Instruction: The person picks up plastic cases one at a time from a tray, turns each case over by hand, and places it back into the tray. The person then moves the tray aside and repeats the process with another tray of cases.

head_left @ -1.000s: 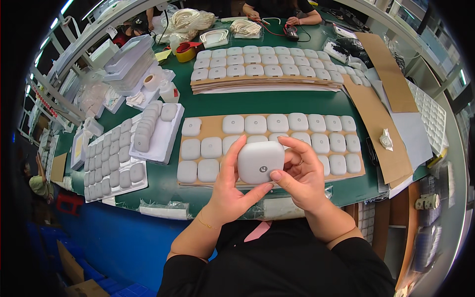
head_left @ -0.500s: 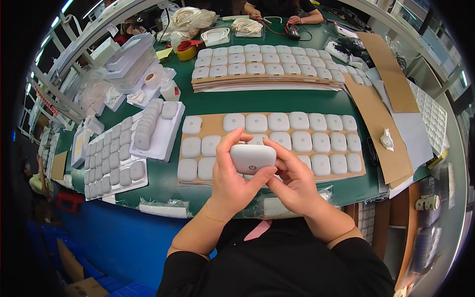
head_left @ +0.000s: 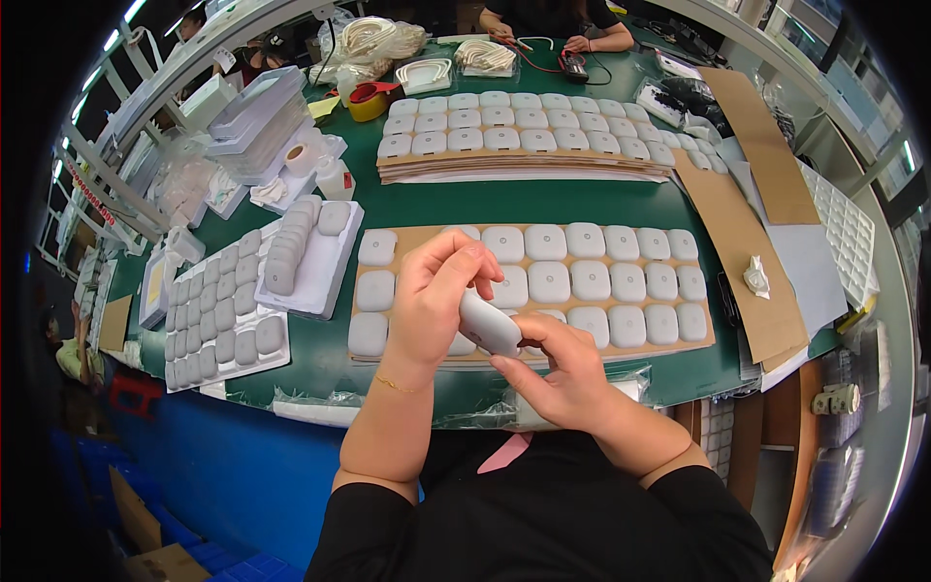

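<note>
Tilted on its edge between my hands is a light grey rounded-square plastic casing [head_left: 491, 328] with a small round mark on its face. My right hand [head_left: 567, 371] pinches the casing's right end between thumb and fingers. At the casing's upper left end, my left hand [head_left: 434, 291] is closed, thumb and fingertips together above the edge; what they pinch, if anything, is hidden. Beneath and beyond both hands, rows of similar casings [head_left: 590, 280] lie on a brown cardboard sheet [head_left: 388, 355], partly covered by my hands.
Farther back, more casings cover stacked cardboard sheets [head_left: 524, 167]. At left stand white trays [head_left: 335, 276] of casings, a tape dispenser [head_left: 369, 100] and a bottle [head_left: 335, 180]. Cardboard strips [head_left: 742, 262] lie at right. Across the green table [head_left: 524, 199], a co-worker's hands [head_left: 579, 44] hold test leads.
The casing has turned from facing me to a steep tilt. My left hand has risen and curled at its upper end; my right hand has shifted to its right end.
</note>
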`<state>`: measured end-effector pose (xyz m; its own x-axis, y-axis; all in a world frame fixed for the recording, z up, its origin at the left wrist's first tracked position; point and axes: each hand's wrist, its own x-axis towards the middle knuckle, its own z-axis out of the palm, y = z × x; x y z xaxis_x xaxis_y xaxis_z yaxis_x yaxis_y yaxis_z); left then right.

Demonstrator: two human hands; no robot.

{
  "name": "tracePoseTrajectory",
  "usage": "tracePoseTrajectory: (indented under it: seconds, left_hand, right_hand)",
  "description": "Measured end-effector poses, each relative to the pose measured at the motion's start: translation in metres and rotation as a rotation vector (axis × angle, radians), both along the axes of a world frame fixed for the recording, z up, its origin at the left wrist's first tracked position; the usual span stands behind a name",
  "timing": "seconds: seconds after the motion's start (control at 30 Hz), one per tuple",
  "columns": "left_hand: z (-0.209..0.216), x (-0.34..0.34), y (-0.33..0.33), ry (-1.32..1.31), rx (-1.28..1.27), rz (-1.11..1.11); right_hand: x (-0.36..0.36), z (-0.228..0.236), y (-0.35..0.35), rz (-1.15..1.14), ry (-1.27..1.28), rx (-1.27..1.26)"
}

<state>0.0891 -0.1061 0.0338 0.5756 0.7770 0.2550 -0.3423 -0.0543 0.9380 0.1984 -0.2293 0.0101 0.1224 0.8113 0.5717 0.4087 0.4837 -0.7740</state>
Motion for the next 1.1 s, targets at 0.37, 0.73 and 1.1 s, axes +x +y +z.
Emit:
tracePoseTrajectory:
  seconds: [0.37,0.73,1.1]
  left_hand:
    - [-0.044,-0.025,0.006,0.302,0.045,0.181]
    - [-0.022,-0.035,-0.014,-0.179,0.557,0.072]
    - [-0.019,-0.033,-0.022,0.056,0.805,0.147]
  right_hand:
    - [0.008,0.01,-0.007,0.275,0.709,-0.281]
    - [0.02,0.002,0.003,0.625,1.32,-0.49]
    - [0.017,0.0,0.008,0.682,1.389,-0.515]
